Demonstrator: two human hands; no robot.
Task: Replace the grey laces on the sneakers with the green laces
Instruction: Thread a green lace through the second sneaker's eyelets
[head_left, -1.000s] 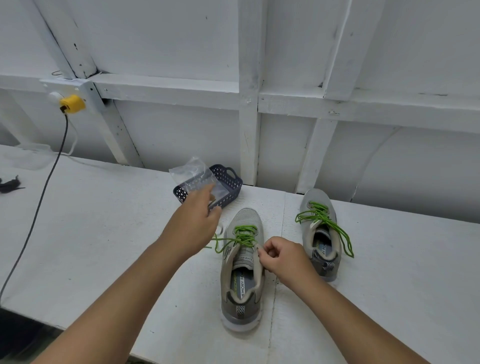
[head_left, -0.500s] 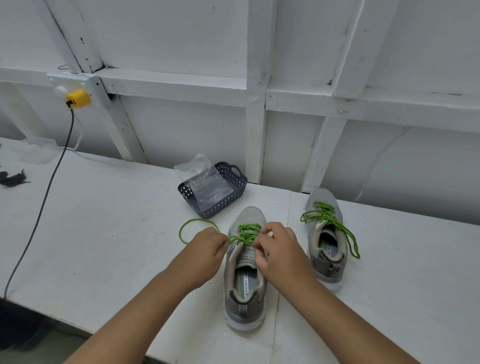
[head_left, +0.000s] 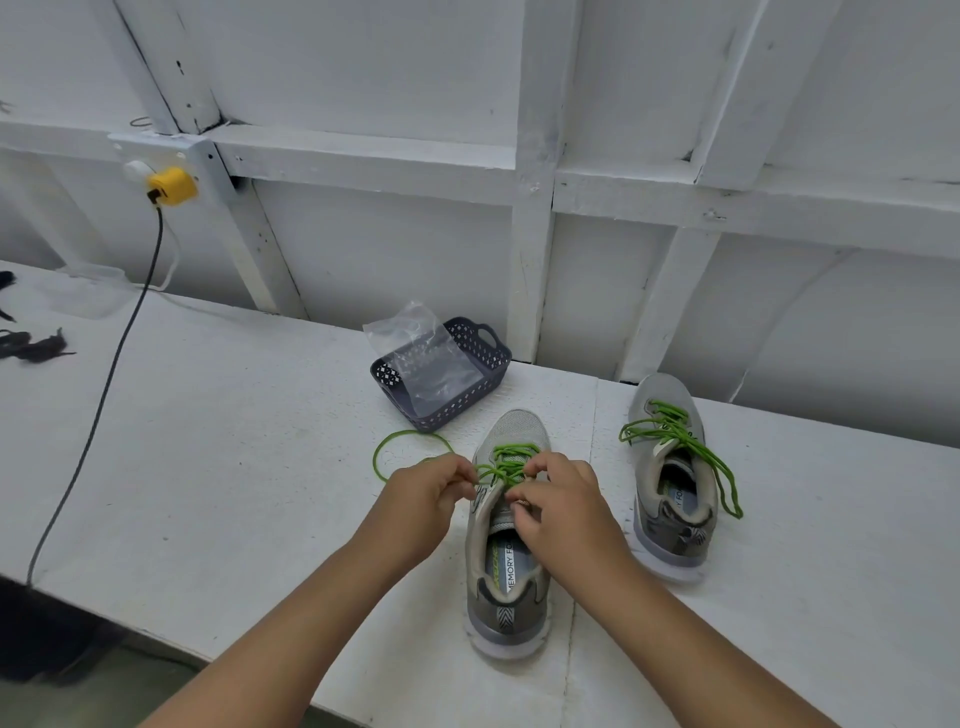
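Near sneaker (head_left: 506, 540) standing on the white bench (head_left: 208, 467), toe toward the wall, taken as the landmark. Over its lace area, both hands at work on the green lace (head_left: 501, 465): left hand (head_left: 428, 499) just off the shoe's left edge, fingers curled and pinching a strand that runs rightward into the eyelets. Out to the left of that hand, a slack loop of the same lace lying in a ring on the bench (between the hand and the basket). Right hand (head_left: 558, 506) directly above the tongue, knuckles up, fingers bent down; thumb and forefinger closed near the crossed strands, apparently nipping the lace, though the exact contact hidden by the fingers. Both forearms reaching in from the near edge, converging on the shoe. To the right of the landmark, well apart, second sneaker (head_left: 670, 467) already threaded with a green lace, ends trailing loose down its right side. Beyond the landmark's toe, just past it, dark perforated basket (head_left: 488, 358) with a clear plastic bag (head_left: 421, 353) in it. Far left, black cable (head_left: 104, 389) running down from a yellow plug (head_left: 171, 186).
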